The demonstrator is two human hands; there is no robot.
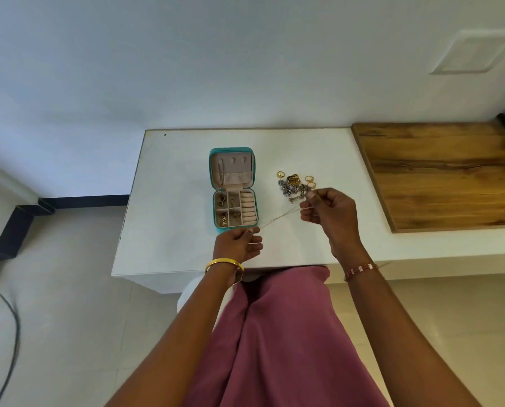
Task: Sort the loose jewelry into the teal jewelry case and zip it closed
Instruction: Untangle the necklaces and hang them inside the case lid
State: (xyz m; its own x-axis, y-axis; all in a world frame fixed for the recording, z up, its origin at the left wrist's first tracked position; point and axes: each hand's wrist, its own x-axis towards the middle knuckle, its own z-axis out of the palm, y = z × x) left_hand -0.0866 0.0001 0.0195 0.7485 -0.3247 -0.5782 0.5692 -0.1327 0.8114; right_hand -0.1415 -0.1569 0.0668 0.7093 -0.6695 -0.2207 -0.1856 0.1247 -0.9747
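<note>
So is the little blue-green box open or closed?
Open. The teal jewelry case lies flat on the white table with its lid folded back, showing the compartments inside, some with small gold pieces.

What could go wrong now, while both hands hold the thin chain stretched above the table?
The thin silver chain runs close to the pile of loose gold and grey jewelry, so it may snag there. Pinched between left hand and right hand, it could also knot when lowered into the open teal jewelry case.

The white table [186,160] looks smooth and faintly glossy, beside a wooden board [439,174] with dark grain. The teal jewelry case [233,150] has a matt pale cloth-like lining, and the loose jewelry [297,183] is shiny gold and duller grey metal.
</note>
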